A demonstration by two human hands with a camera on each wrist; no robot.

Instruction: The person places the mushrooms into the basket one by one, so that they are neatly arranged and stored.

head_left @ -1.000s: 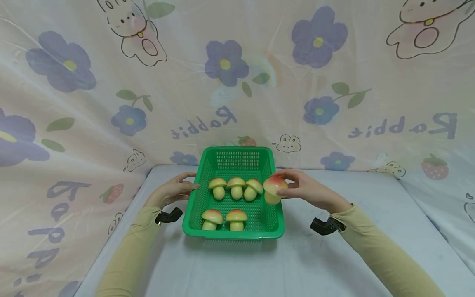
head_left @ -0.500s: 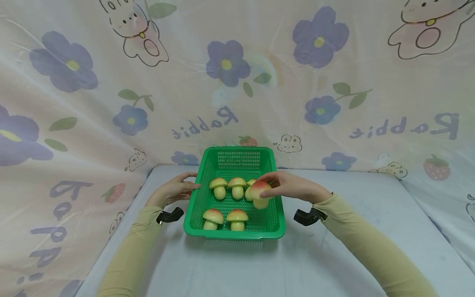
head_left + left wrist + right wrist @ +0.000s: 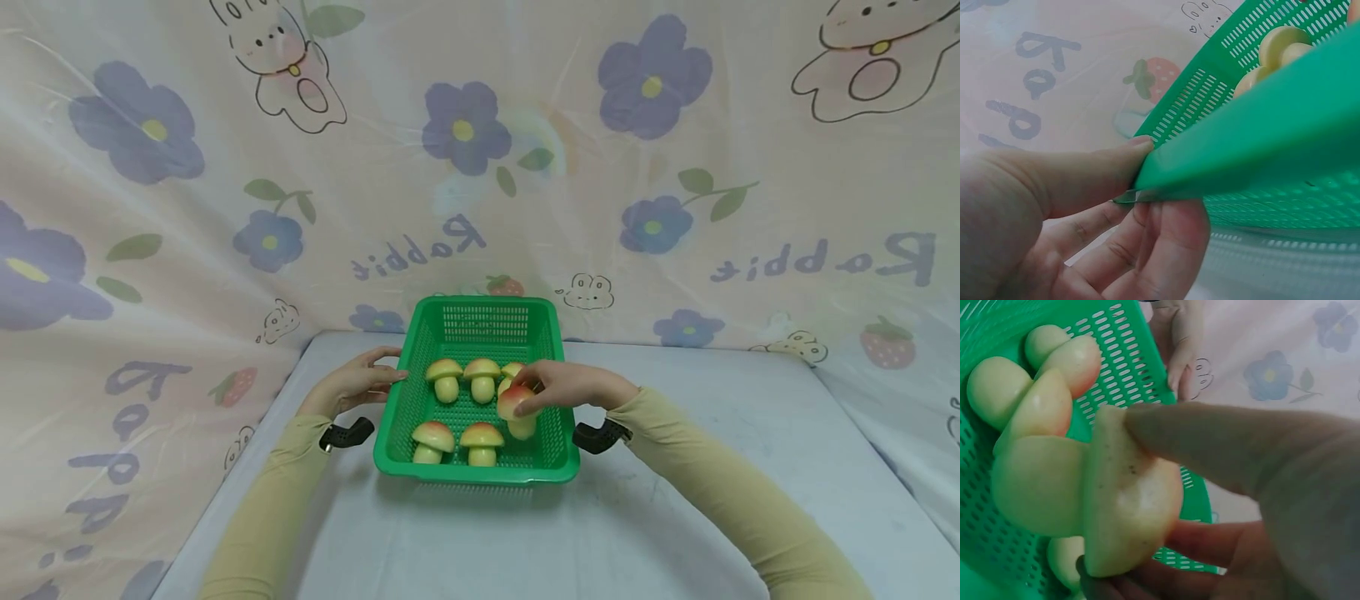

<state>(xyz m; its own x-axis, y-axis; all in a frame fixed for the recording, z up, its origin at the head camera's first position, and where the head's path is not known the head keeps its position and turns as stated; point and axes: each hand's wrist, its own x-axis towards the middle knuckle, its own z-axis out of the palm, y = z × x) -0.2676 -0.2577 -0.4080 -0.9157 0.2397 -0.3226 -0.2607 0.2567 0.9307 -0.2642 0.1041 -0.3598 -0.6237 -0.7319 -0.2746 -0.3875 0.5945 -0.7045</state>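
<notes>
My right hand (image 3: 566, 385) grips a toy mushroom (image 3: 1132, 494) by its cap, thumb on one side and fingers on the other. The cap is yellow flushed with red, and the pale stem points down into the green basket (image 3: 381, 442). At the basket's left rim my left hand (image 3: 1116, 225) pinches the edge, thumb on top and fingers beneath. Inside lie several more mushrooms: a back row with one mushroom (image 3: 446, 380) at its left end, and two in front, including a front mushroom (image 3: 482, 443). My right hand partly hides the rightmost one of the back row.
The basket stands on a table with a pale cloth (image 3: 675, 467). Behind and to the left hangs a printed curtain (image 3: 540, 208) with flowers and rabbits. A black wrist mount (image 3: 600, 437) on my right sleeve sits close to the basket's right rim.
My right hand has carried the mushroom left from over the basket's right rim, then lower and nearer the front mushrooms. My left hand has stayed on the rim.
</notes>
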